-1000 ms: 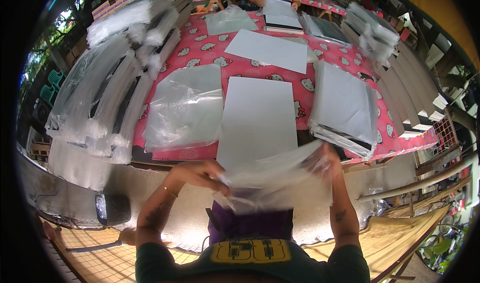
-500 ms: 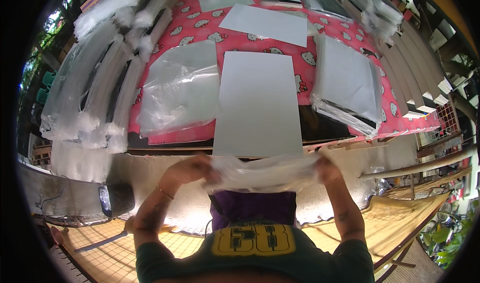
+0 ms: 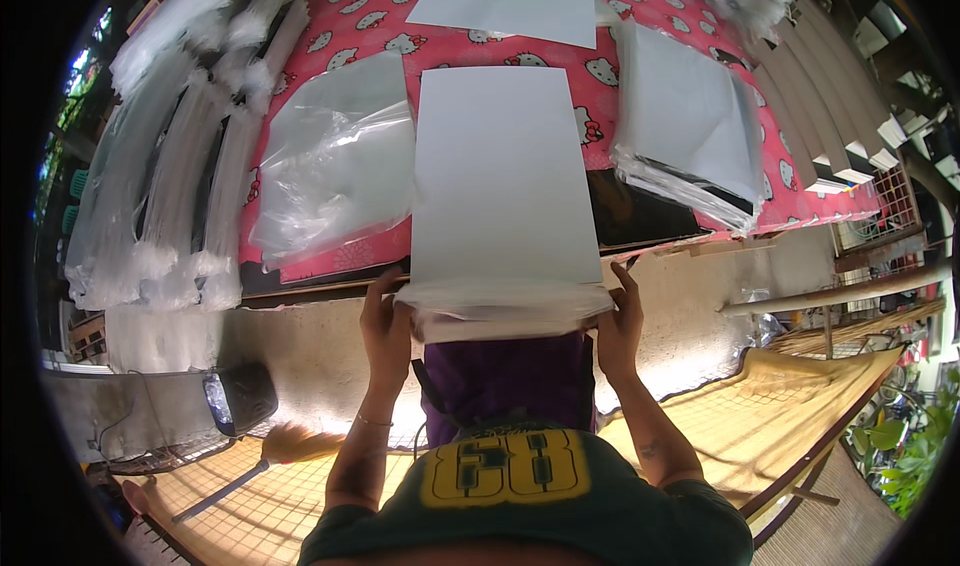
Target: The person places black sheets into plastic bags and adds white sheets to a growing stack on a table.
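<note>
A white board or sheet [image 3: 500,176] lies lengthwise before me, its near end at the table's front edge. Across that near end runs a clear plastic sleeve [image 3: 505,311], bunched into folds. My left hand [image 3: 386,316] is closed on the sleeve's left end, thumb and fingers pinching beside the board's corner. At the other corner my right hand [image 3: 622,318] grips the right end, its index finger pointing up along the edge. Whether the board's end is inside the sleeve I cannot tell.
Left of the board lies a pile of clear plastic sleeves [image 3: 340,166]; right of it, a stack of plastic-wrapped sheets [image 3: 688,126]. Another white sheet [image 3: 505,11] lies farther back on the pink patterned tablecloth [image 3: 355,31]. Bundled stacks [image 3: 165,181] line the left side, grey-edged stacks [image 3: 810,116] the right.
My hands have moved forward and closer together, bringing the plastic sleeve up against the board's near end. The sleeve was blurred and stretched wider, nearer to me, before.
</note>
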`<control>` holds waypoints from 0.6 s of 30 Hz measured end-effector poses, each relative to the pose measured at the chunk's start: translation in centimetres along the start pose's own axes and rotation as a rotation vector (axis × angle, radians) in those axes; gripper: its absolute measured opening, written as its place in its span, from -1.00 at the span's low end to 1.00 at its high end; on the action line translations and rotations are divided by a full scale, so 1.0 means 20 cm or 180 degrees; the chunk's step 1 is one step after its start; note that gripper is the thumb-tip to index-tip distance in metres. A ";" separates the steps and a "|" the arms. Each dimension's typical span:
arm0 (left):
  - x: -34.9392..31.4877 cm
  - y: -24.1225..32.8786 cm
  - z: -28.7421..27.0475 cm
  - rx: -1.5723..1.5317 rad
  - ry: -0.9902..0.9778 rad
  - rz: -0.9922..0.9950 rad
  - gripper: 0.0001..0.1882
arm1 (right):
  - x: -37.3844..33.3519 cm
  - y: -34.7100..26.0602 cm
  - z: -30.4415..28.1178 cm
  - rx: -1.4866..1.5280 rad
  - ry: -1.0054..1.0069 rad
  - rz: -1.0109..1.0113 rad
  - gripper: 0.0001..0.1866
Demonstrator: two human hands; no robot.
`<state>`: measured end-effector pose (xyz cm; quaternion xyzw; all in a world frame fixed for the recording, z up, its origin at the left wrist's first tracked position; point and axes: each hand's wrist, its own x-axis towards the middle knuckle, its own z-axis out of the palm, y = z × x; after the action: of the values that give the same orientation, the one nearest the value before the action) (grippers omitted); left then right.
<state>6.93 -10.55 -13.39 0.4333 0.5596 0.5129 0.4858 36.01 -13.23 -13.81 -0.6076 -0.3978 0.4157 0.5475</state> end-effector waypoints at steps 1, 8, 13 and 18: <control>0.01 0.03 0.04 0.0368 0.0297 0.0265 -0.52 | 0.01 0.00 0.01 0.0057 0.0033 -0.0019 -0.47; -0.02 0.01 0.01 0.1017 0.0141 0.0208 -0.62 | 0.05 0.07 -0.02 -0.0073 0.0070 -0.0123 -0.58; -0.11 0.13 0.03 0.0633 0.0117 0.0341 -0.59 | -0.02 -0.11 -0.06 0.0260 -0.0021 0.0222 -0.57; -0.17 0.16 0.08 0.2345 0.0048 0.0722 -0.57 | -0.06 -0.03 -0.09 -0.1258 0.0050 -0.0464 -0.59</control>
<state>8.98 -13.44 -9.96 0.6342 0.6584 0.3313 0.2335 37.34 -14.84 -13.12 -0.6761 -0.5102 0.2841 0.4493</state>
